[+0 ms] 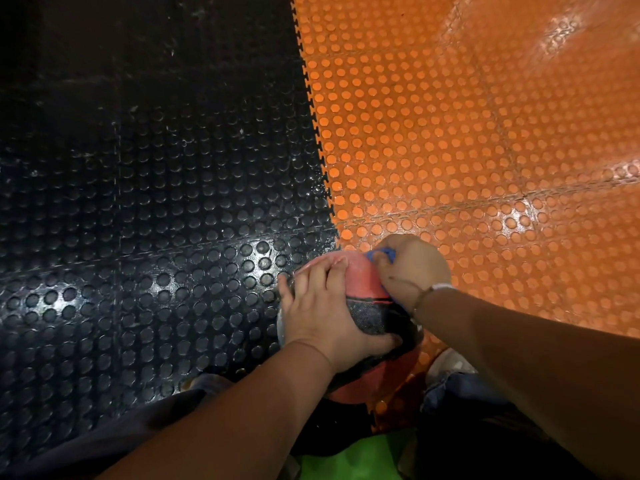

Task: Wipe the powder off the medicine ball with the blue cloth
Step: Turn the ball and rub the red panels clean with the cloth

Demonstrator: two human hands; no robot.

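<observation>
Underfoot, studded floor tiles: black tiles (pixel 138 202) to the left, orange tiles (pixel 485 150) to the right, locked together along a toothed seam (pixel 320 150) running down toward the ball. Patches of glare on both colours. Along the bottom edge, dark clothing (pixel 138 427), a green patch (pixel 363 459) and blue denim (pixel 460 393) just right of the ball; beside the denim a pale shape, too unclear to name.

Low in the middle of the view, over the seam, the medicine ball (pixel 367 299): red and black, whitish dusting on its red top, much of it covered by both hands. Left hand (pixel 318 313) spread flat over the near left side, fingers extended and slightly apart, thumb reaching round the black part. Right hand (pixel 412 268) on the far right side, fingers curled round the blue cloth (pixel 381 253), pressing it against the red surface; only small folds of cloth showing. Thin band (pixel 429 292) on the right wrist.
</observation>
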